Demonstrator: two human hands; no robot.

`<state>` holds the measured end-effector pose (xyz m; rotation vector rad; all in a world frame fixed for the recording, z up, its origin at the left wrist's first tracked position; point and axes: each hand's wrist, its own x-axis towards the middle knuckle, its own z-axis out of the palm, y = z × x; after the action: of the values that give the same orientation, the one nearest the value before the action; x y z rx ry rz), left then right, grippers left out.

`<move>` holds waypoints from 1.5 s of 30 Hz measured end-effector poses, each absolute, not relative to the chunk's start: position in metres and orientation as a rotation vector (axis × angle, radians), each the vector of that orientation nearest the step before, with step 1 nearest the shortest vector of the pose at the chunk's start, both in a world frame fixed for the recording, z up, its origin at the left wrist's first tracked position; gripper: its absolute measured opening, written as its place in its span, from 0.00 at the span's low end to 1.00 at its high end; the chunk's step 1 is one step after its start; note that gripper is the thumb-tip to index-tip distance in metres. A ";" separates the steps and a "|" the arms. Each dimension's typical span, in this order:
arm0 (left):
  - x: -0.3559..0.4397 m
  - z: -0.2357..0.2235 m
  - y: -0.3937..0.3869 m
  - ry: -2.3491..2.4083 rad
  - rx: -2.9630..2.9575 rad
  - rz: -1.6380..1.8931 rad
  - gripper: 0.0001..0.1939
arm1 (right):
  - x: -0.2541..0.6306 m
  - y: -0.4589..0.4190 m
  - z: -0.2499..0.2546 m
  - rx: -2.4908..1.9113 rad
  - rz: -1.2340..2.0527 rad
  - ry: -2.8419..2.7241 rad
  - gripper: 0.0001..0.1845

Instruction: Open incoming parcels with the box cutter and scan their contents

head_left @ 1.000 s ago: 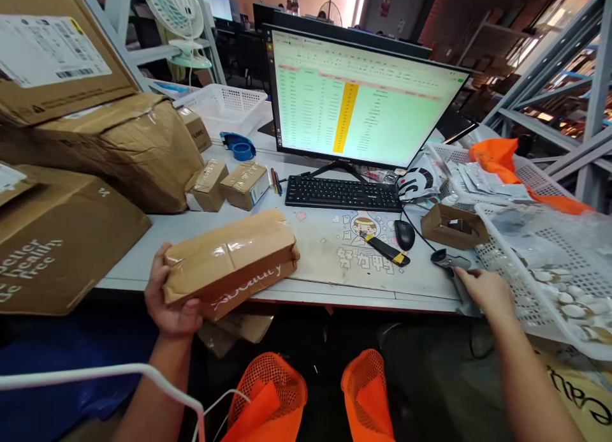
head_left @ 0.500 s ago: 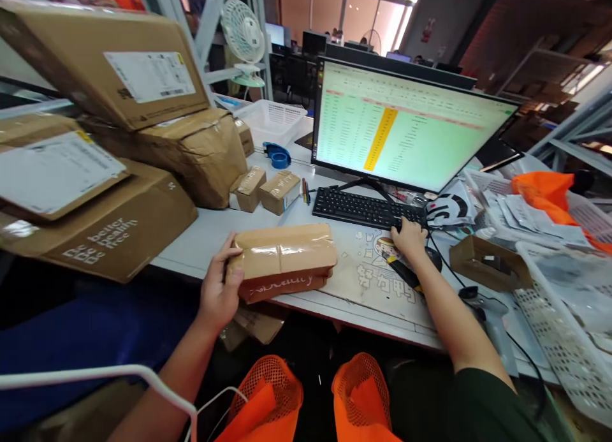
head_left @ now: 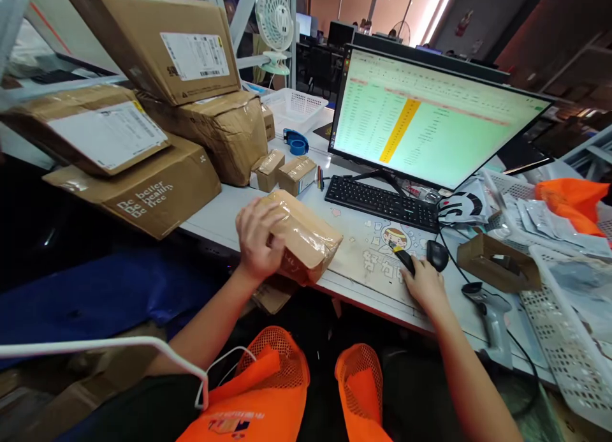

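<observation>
My left hand is closed on the left end of a taped cardboard box, which is turned at an angle at the desk's front edge. Part of the printed lettering on its side is hidden by my fingers. On the printed desk mat, my right hand grips the rear end of a black and yellow utility knife. A black mouse lies just beyond that hand. Farther back, the black keyboard sits below the monitor, which displays a spreadsheet.
Stacked cardboard boxes stand at the left. Two small boxes and a blue tape roll are behind my left hand. A barcode scanner, an open carton and a white basket occupy the right side.
My right hand has left the keyboard and come down onto the utility knife. My left hand has turned the box at an angle. The camera view has shifted left.
</observation>
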<state>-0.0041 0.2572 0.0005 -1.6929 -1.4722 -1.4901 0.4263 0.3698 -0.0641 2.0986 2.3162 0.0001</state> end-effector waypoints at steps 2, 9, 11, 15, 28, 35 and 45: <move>0.022 0.003 0.241 -1.474 -1.878 -1.343 0.26 | 0.430 0.358 -0.072 2.131 0.031 2.441 0.27; 0.048 0.003 0.222 -1.622 -2.036 -1.110 0.35 | 0.389 0.295 -0.033 1.656 -0.178 3.478 0.24; 0.046 0.000 0.223 -1.634 -2.023 -1.065 0.36 | 0.367 0.273 -0.015 1.391 -0.243 3.634 0.24; 0.047 -0.008 0.226 -1.611 -1.968 -1.062 0.36 | 0.340 0.257 0.004 1.164 -0.201 3.681 0.22; 0.047 -0.011 0.235 -1.677 -1.995 -0.999 0.36 | 0.323 0.271 0.009 1.069 -0.102 3.640 0.21; 0.042 -0.016 0.229 -1.600 -2.020 -0.951 0.34 | 0.327 0.288 0.010 1.102 0.023 3.590 0.21; -0.006 -0.017 0.226 -1.398 -2.185 -1.194 0.25 | 0.369 0.338 -0.013 1.761 -0.174 3.433 0.24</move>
<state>-0.0060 0.2265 -0.0167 -2.1849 -1.3981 -1.1945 0.3688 0.3384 -0.0129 1.7610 3.4330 -0.1740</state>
